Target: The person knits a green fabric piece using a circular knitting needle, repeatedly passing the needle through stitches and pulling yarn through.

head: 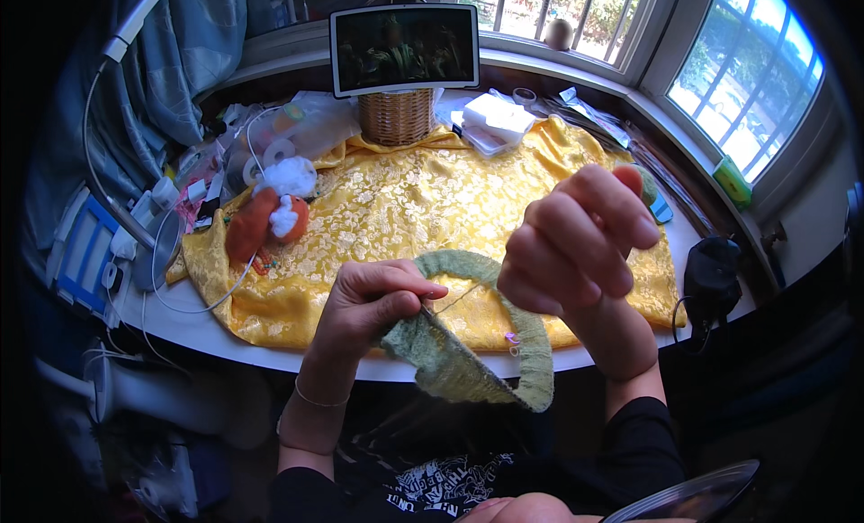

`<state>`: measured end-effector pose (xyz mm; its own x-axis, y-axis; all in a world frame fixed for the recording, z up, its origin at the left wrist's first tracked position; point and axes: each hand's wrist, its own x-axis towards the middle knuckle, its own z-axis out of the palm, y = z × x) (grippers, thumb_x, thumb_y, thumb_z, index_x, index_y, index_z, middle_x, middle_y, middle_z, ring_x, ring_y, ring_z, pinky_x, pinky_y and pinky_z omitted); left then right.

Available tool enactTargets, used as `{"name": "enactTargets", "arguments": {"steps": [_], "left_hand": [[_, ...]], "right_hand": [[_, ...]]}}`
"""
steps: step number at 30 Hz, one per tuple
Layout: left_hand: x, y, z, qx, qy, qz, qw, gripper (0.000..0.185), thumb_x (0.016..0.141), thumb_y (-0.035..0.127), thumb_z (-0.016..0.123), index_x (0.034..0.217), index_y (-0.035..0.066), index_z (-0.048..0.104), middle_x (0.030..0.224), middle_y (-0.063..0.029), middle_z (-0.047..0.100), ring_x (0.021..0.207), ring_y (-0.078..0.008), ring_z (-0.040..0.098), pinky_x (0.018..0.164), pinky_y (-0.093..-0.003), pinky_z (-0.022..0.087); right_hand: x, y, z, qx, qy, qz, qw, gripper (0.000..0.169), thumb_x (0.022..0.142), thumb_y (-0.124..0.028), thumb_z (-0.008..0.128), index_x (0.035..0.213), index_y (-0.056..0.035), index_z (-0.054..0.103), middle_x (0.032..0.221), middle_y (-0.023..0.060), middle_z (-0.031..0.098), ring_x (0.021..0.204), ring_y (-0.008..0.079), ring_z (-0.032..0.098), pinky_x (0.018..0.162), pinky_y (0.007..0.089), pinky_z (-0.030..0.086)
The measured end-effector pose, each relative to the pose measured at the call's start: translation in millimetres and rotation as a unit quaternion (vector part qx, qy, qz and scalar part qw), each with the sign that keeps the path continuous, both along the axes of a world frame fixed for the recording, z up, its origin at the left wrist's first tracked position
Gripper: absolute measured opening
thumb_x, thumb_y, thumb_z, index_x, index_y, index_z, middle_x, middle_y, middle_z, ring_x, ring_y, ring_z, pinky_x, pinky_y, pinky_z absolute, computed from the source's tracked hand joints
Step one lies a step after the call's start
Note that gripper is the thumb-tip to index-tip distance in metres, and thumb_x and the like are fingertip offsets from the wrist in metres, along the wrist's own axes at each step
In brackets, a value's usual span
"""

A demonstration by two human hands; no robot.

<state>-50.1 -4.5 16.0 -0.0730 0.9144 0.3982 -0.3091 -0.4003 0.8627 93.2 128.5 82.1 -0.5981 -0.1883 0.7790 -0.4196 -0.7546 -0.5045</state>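
My left hand [378, 300] pinches a green knitted piece [459, 361] at its upper left corner, where a thin needle tip shows between finger and thumb. The piece hangs below that hand, and its ring-shaped band [536, 341] curves up and around over the cloth. Small purple and pale stitch markers [511, 337] sit on the band's inner edge. My right hand [574, 239] is raised on the right with curled fingers; a strand of green yarn [462, 298] runs from the needle tip to it. Whatever lies inside those fingers is hidden.
A yellow brocade cloth [398, 206] covers much of the white table [378, 369]. Orange and white fluffy items [260, 219] lie left. A tablet [405, 50] stands before a wicker basket [397, 118]; white boxes [498, 118] are beside it. A lamp [138, 226] and cables stand left, a black pouch [712, 276] right.
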Motion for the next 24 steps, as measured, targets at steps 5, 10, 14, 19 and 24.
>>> {"name": "enactTargets", "arguments": {"steps": [5, 10, 14, 19, 24], "left_hand": [[7.2, 2.0, -0.9, 0.021, 0.027, 0.038, 0.999, 0.020, 0.078, 0.010, 0.064, 0.093, -0.003, 0.065, 0.074, -0.0047, 0.058, 0.070, -0.0097, 0.050, 0.064, -0.0210, 0.039], [13.8, 2.5, -2.0, 0.021, 0.047, 0.097, 0.994, 0.018, 0.079, 0.007, 0.062, 0.094, -0.003, 0.065, 0.073, -0.0041, 0.057, 0.069, -0.0085, 0.049, 0.063, -0.0194, 0.038], [17.1, 1.7, -1.4, 0.040, 0.088, 0.130, 0.987, 0.018, 0.078, 0.006, 0.063, 0.095, -0.002, 0.065, 0.074, -0.0042, 0.058, 0.068, -0.0086, 0.050, 0.062, -0.0195, 0.039], [25.6, -1.1, 0.3, 0.057, 0.128, 0.122, 0.983, 0.020, 0.075, 0.003, 0.066, 0.095, -0.001, 0.065, 0.076, -0.0048, 0.059, 0.069, -0.0087, 0.052, 0.063, -0.0193, 0.040], [29.1, 1.4, -0.4, -0.003, 0.088, 0.061, 0.994, 0.023, 0.078, -0.001, 0.062, 0.101, 0.001, 0.063, 0.085, 0.0001, 0.053, 0.065, -0.0009, 0.043, 0.056, -0.0142, 0.033]], "right_hand": [[5.3, 10.9, -10.4, 0.120, -0.016, -0.400, 0.909, 0.027, 0.089, -0.026, 0.034, 0.087, -0.0076, 0.054, 0.085, 0.0061, 0.055, 0.083, 0.0221, 0.051, 0.092, 0.0415, 0.035], [20.5, -4.4, -34.8, 0.516, 0.132, -0.712, 0.458, 0.023, 0.064, 0.000, 0.051, 0.085, -0.0086, 0.047, 0.097, 0.0086, 0.057, 0.092, 0.0239, 0.057, 0.095, 0.0487, 0.036], [25.9, -4.9, -38.2, 0.544, 0.144, -0.680, 0.470, 0.031, 0.055, -0.018, 0.067, 0.080, -0.0099, 0.050, 0.086, 0.0032, 0.055, 0.069, 0.0175, 0.053, 0.064, 0.0298, 0.034], [32.6, -15.0, -45.1, 0.531, 0.194, -0.729, 0.386, 0.010, 0.057, -0.017, 0.057, 0.065, -0.0111, 0.054, 0.067, -0.0022, 0.050, 0.056, 0.0119, 0.044, 0.059, 0.0266, 0.030], [36.3, -7.0, -54.0, 0.496, 0.164, -0.740, 0.424, 0.013, 0.061, -0.017, 0.055, 0.070, -0.0075, 0.057, 0.069, 0.0015, 0.054, 0.057, 0.0140, 0.046, 0.059, 0.0270, 0.031]]}}
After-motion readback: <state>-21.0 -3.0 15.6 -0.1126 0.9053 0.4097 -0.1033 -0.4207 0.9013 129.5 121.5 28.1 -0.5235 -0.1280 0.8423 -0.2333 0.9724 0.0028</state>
